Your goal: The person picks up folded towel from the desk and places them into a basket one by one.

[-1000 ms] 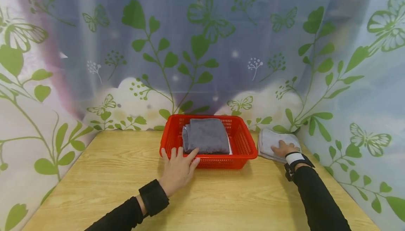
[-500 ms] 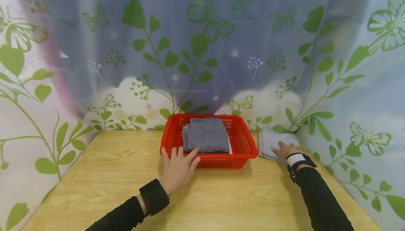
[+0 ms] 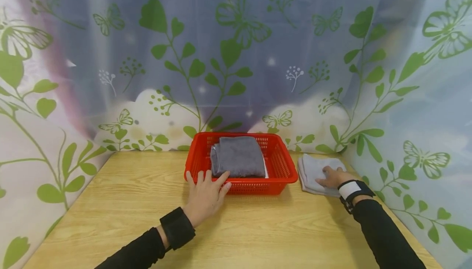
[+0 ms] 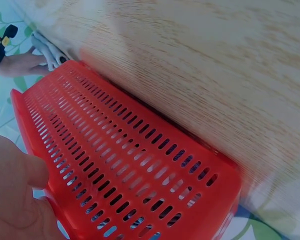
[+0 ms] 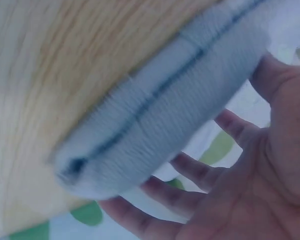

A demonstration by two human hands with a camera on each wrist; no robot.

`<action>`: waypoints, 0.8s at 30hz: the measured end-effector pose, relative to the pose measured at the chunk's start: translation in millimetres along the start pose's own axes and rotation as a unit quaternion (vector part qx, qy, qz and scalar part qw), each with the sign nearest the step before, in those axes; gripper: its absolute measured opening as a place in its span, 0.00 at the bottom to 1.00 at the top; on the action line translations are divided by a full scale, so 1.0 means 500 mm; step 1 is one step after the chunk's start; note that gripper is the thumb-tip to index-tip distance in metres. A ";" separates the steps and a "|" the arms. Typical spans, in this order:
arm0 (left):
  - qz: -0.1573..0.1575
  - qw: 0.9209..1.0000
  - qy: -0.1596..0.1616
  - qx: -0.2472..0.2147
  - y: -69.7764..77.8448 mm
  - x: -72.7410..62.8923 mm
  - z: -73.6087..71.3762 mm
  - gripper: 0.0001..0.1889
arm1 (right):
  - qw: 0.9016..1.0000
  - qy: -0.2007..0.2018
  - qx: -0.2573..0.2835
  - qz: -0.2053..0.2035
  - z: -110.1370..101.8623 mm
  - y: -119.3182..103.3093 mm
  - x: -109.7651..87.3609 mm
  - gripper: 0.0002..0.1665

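A red plastic basket [image 3: 254,186] with slotted walls stands at the back middle of the table. Inside it lies a folded dark grey towel [image 3: 241,156], with a bit of something white showing under its right edge. My left hand [image 3: 204,198] rests with spread fingers on the basket's front rim; the left wrist view shows the slotted wall [image 4: 115,145] beside it. To the right of the basket is a folded light grey towel [image 3: 313,170]. My right hand [image 3: 333,177] lies over that towel, fingers extended on its top. The towel's folded edge [image 5: 160,110] faces me in the right wrist view.
The wood-grain table [image 3: 239,228] stretches in front of the basket and to its left. A printed curtain [image 3: 236,76] with leaves and butterflies hangs close behind the basket and along both sides.
The light grey towel has slid slightly toward me under my right hand, its layers a little shifted. My left hand and the basket have stayed in place; the head view has turned a little.
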State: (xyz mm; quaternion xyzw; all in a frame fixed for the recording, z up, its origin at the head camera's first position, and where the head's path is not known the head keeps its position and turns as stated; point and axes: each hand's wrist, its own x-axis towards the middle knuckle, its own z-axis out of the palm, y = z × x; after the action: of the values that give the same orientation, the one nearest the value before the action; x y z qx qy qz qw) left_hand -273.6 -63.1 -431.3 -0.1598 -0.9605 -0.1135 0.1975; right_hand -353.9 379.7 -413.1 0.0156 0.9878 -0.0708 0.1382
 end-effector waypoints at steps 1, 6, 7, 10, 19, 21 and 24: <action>0.000 1.000 0.000 0.000 0.000 0.000 0.000 0.25 | 1.000 -0.004 0.001 0.001 -0.002 0.000 -0.003 0.42; 0.001 1.000 0.001 -0.002 -0.001 0.000 0.001 0.25 | 1.000 -0.007 -0.006 0.002 -0.005 0.003 -0.020 0.41; 0.001 1.000 0.001 -0.002 -0.001 0.000 0.002 0.25 | 1.000 -0.007 -0.008 0.002 -0.005 0.003 -0.024 0.41; 0.002 1.000 0.003 -0.003 -0.001 -0.001 0.003 0.25 | 1.000 -0.006 -0.013 -0.002 -0.007 0.002 -0.036 0.41; 0.005 1.000 0.011 -0.001 -0.001 -0.003 0.003 0.24 | 1.000 -0.020 -0.007 0.007 -0.007 -0.003 -0.058 0.51; 0.007 1.000 0.013 -0.001 -0.001 -0.003 0.003 0.24 | 1.000 -0.022 -0.002 0.015 -0.006 -0.003 -0.062 0.59; 0.007 1.000 0.014 -0.001 -0.001 -0.003 0.003 0.24 | 1.000 -0.020 -0.003 0.020 -0.002 -0.003 -0.071 0.70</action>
State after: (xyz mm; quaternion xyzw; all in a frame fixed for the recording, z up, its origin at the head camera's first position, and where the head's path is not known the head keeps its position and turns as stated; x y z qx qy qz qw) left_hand -273.0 -63.5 -433.2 -0.1650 -0.9565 -0.1153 0.2111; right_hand -320.0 377.9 -401.9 0.0336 0.9845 -0.0652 0.1593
